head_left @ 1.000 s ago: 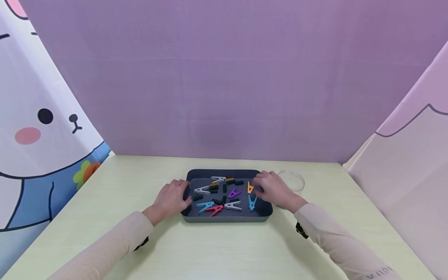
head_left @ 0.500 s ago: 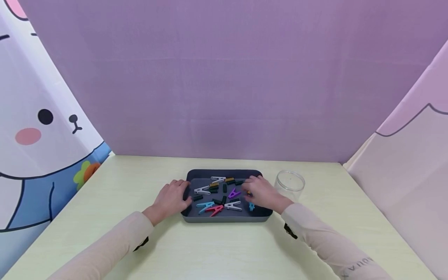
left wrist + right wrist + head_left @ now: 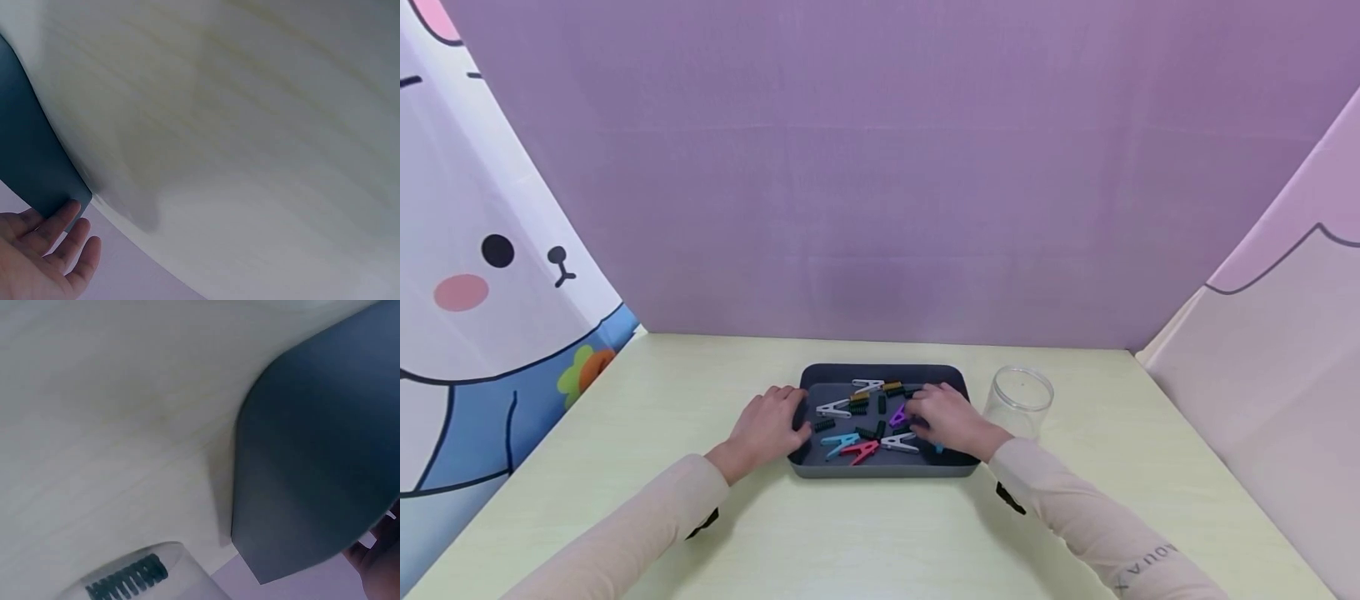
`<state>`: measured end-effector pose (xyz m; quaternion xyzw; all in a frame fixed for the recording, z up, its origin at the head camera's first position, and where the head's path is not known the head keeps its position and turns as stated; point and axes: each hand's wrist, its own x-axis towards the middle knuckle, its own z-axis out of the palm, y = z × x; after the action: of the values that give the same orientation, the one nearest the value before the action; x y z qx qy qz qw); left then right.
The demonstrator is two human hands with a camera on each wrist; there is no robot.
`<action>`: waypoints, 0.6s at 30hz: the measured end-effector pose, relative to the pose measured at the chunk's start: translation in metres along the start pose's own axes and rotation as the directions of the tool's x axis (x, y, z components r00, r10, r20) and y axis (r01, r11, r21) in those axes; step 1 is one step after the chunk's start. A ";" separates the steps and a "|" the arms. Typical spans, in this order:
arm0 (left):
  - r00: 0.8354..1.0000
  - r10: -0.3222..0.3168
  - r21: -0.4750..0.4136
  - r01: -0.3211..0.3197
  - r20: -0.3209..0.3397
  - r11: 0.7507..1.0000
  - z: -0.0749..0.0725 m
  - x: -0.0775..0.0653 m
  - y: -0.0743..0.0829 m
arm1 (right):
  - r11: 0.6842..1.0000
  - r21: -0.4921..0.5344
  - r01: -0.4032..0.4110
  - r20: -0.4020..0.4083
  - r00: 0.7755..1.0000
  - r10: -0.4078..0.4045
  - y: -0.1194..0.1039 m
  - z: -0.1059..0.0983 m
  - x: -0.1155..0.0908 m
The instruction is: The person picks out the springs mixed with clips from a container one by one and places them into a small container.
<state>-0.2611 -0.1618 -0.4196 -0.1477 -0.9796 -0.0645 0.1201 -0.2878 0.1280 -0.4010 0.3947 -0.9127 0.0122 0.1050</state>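
A dark grey tray (image 3: 883, 471) holds several plastic clips and coil springs. My left hand (image 3: 766, 423) holds its left rim; in the left wrist view the fingers (image 3: 65, 219) touch the tray's outer wall. Over the tray's right part, my right hand (image 3: 951, 419) has fingertips parted beside a purple clip (image 3: 898, 416) and partly covers it. Nearby lie a white clip (image 3: 898, 442), a red clip (image 3: 864, 451) and a light blue clip (image 3: 841, 440). Dark green springs (image 3: 882, 404) and gold ones (image 3: 859, 397) are scattered between. The tray wall mostly hides the right fingers in the right wrist view.
A clear round jar (image 3: 1019, 398) stands just right of the tray. The right wrist view shows a dark green spring (image 3: 128, 579) inside it. A purple cloth (image 3: 880, 208) rises behind the pale table (image 3: 865, 542).
My right hand has moved left from the tray's right edge, beside the jar, to the purple clip. The left hand has stayed on the left rim.
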 end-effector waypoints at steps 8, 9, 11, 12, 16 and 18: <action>1.000 -0.004 -0.004 0.004 0.004 1.000 0.001 0.000 0.000 | 1.000 0.015 -0.014 0.019 1.000 0.014 -0.002 0.000 0.001; 1.000 -0.003 -0.005 0.003 0.004 1.000 0.001 0.000 0.000 | 1.000 0.017 -0.018 0.023 1.000 0.018 -0.002 0.000 0.001; 1.000 -0.003 -0.006 0.003 0.002 1.000 0.001 0.000 0.000 | 1.000 0.018 -0.022 0.028 0.999 0.022 -0.002 0.000 0.001; 1.000 -0.003 -0.005 0.003 0.002 1.000 0.001 0.000 0.000 | 1.000 0.017 -0.023 0.031 0.999 0.022 -0.002 0.000 0.001; 1.000 -0.001 -0.001 0.001 -0.001 1.000 0.001 0.000 -0.001 | 1.000 0.011 -0.010 0.031 0.999 0.010 -0.002 0.001 0.001; 1.000 -0.002 0.000 0.002 0.000 1.000 0.002 0.000 -0.001 | 1.000 0.013 0.001 0.032 0.999 -0.001 -0.001 0.001 0.001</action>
<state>-0.2613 -0.1622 -0.4213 -0.1465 -0.9798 -0.0648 0.1200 -0.2877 0.1261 -0.4019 0.3959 -0.9140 0.0117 0.0876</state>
